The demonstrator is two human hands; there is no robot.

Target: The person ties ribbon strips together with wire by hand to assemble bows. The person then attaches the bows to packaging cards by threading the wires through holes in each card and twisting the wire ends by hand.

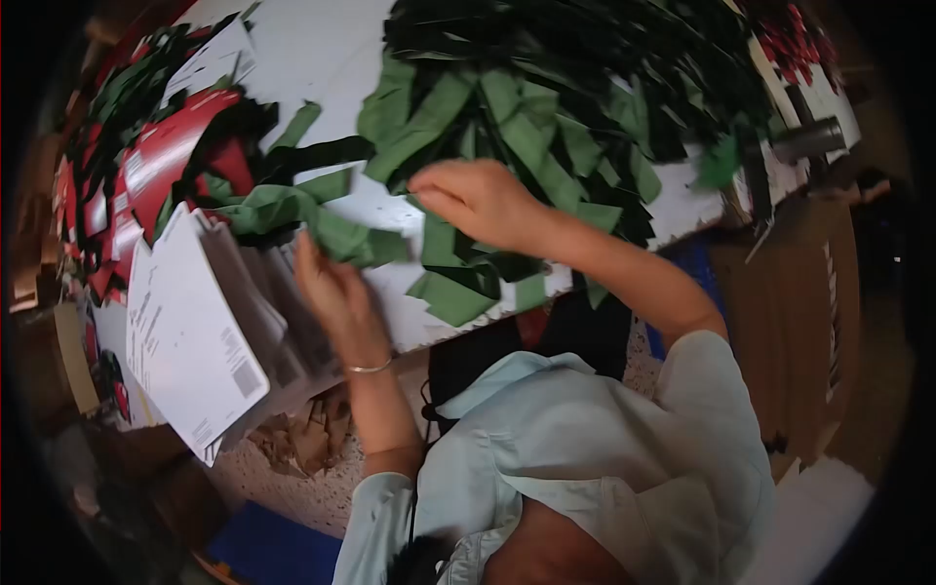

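My left hand [336, 300], with a bracelet at its wrist, is raised at the edge of a green fabric strip [341, 237]. Its fingers are stretched out, and the fingertips seem to touch the strip. My right hand [480, 202] is closed in a pinch above the pile of green fabric strips [536, 127]; whatever lies between its fingertips is too blurred to make out. Left of my left hand stands a stack of white printed cards [190, 336], leaning to one side. Red glossy packaging with dark green fabric [161, 156] lies beyond the cards.
The white table [322, 49] has its near edge just in front of my body. Dark green strips [575, 39] are heaped at the back. A metal cylinder [809, 139] sits at the right edge. A cardboard box [785, 322] stands at the right, and brown paper scraps [307, 434] lie below.
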